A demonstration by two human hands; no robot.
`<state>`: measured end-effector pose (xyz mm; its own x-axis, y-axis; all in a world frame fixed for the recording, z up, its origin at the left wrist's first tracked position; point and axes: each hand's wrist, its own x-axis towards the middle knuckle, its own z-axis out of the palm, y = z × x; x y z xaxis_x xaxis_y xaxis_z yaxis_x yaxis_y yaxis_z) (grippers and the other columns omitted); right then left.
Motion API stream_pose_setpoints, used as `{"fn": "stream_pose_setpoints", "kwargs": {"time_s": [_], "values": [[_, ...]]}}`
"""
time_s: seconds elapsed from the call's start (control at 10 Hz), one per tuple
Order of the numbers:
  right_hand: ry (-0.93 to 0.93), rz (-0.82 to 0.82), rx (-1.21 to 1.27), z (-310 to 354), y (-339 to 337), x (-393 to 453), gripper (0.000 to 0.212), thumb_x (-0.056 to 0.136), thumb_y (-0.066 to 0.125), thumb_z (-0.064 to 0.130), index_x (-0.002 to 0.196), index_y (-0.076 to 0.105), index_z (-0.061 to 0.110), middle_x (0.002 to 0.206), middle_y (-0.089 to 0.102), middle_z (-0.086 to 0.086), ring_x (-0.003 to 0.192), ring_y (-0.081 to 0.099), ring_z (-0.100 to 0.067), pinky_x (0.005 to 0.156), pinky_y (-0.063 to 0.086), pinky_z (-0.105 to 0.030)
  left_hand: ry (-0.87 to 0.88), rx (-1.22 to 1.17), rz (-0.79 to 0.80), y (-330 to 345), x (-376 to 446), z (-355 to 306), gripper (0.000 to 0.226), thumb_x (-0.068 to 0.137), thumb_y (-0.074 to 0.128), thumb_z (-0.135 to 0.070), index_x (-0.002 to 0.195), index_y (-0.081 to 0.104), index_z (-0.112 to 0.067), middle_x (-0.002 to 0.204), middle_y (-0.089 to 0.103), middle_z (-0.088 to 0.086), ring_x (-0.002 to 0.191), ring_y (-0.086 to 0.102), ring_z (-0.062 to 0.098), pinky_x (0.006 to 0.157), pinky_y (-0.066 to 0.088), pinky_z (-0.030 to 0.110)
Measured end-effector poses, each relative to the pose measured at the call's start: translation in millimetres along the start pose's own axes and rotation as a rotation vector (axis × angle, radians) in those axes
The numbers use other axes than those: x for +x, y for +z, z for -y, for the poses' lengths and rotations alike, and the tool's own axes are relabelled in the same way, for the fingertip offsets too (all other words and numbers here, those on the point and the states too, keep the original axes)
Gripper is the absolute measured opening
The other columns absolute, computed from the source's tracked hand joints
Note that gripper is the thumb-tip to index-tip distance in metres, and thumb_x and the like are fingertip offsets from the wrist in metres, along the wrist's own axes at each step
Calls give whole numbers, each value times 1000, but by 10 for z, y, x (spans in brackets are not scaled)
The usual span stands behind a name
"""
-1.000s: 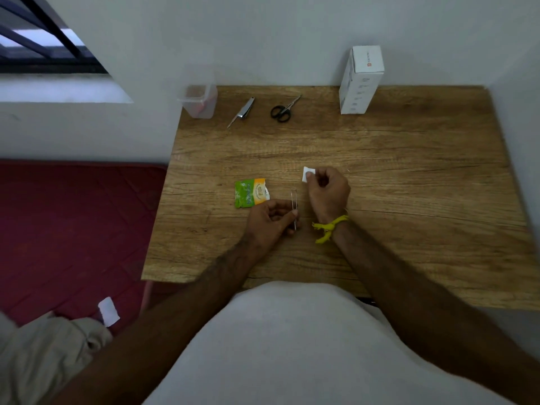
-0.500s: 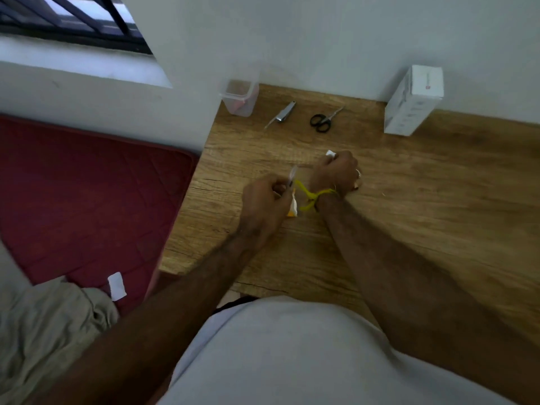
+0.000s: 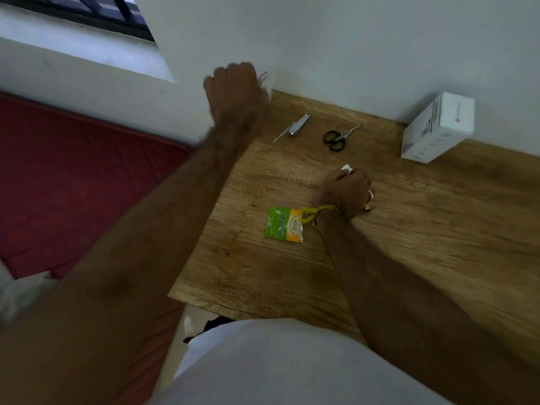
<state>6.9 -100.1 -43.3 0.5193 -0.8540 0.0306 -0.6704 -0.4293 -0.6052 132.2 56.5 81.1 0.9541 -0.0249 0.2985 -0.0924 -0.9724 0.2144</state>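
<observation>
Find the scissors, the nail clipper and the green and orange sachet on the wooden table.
scissors point(image 3: 341, 137): head view, where the black handles meet the blades.
nail clipper point(image 3: 297, 127): head view, on its metal body.
green and orange sachet point(image 3: 283, 225): head view, on the middle of its printed face.

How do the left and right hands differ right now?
Left hand reaches to the far left corner of the table, holding thin metal tweezers; right hand rests mid-table, pinching a small white piece. Right wrist wears a yellow band; left wrist is bare. Both hands are curled round something.
</observation>
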Motion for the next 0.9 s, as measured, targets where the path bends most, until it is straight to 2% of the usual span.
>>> {"fn": "stream_pose_setpoints", "kwargs": {"time_s": [0.1, 0.2, 0.3, 0.4, 0.5, 0.6, 0.7, 0.9], "values": [[58, -48, -12, -29, 28, 3, 30, 94, 48, 27, 110, 61, 4, 113, 63, -15, 107, 57, -38, 90, 40, -41, 28, 157, 16, 125, 241, 37, 25, 83, 46, -16, 99, 63, -7, 98, 67, 15, 97, 61, 35, 92, 40, 46], [86, -146, 52, 39, 34, -52, 26, 91, 52, 27, 102, 64, 7, 105, 66, -13, 100, 59, -37, 86, 39, -40, -5, 138, 242, 203, 240, 45, 24, 86, 51, -16, 107, 61, -7, 108, 65, 16, 106, 58, 37, 96, 37, 48], [70, -157, 75, 40, 60, -82, 25, 89, 52, 28, 97, 64, 8, 99, 67, -11, 96, 59, -37, 85, 41, -41, -14, 72, 200, 269, 237, 91, 24, 89, 57, -21, 112, 62, -14, 112, 67, 8, 112, 55, 31, 99, 32, 47], [80, -157, 81, 26, 71, -59, 25, 90, 51, 29, 95, 63, 8, 97, 67, -11, 94, 60, -37, 85, 44, -45, 52, -43, 16, 253, 78, 73, 25, 91, 59, -27, 114, 65, -19, 112, 68, 3, 112, 55, 27, 95, 34, 42], [75, -162, 80, 27, 81, -66, 25, 91, 51, 31, 94, 62, 9, 96, 67, -10, 94, 60, -36, 88, 46, -48, 209, -361, -130, 297, -369, -8, 19, 94, 58, -27, 102, 72, -18, 101, 70, 0, 99, 61, 21, 87, 42, 35], [75, -153, 89, 9, 86, -56, 25, 91, 51, 32, 94, 62, 9, 97, 66, -10, 94, 60, -36, 90, 46, -50, 163, -487, 25, 435, -723, -44, 17, 95, 59, -26, 102, 73, -18, 97, 70, -2, 94, 60, 16, 84, 48, 32], [59, -142, 66, -21, 99, -57, 29, 92, 46, 35, 94, 60, 9, 96, 65, -9, 93, 60, -34, 89, 46, -52, -15, -468, 180, 678, -899, -53, 19, 95, 62, -26, 109, 71, -17, 104, 69, 0, 98, 60, 17, 85, 52, 34], [53, -164, 24, -28, 112, -48, 28, 91, 48, 35, 94, 61, 10, 97, 66, -8, 96, 60, -33, 95, 41, -49, -136, -303, 346, 884, -596, -155, 25, 96, 61, -30, 110, 72, -12, 103, 71, 4, 97, 66, 21, 87, 55, 38]]}}
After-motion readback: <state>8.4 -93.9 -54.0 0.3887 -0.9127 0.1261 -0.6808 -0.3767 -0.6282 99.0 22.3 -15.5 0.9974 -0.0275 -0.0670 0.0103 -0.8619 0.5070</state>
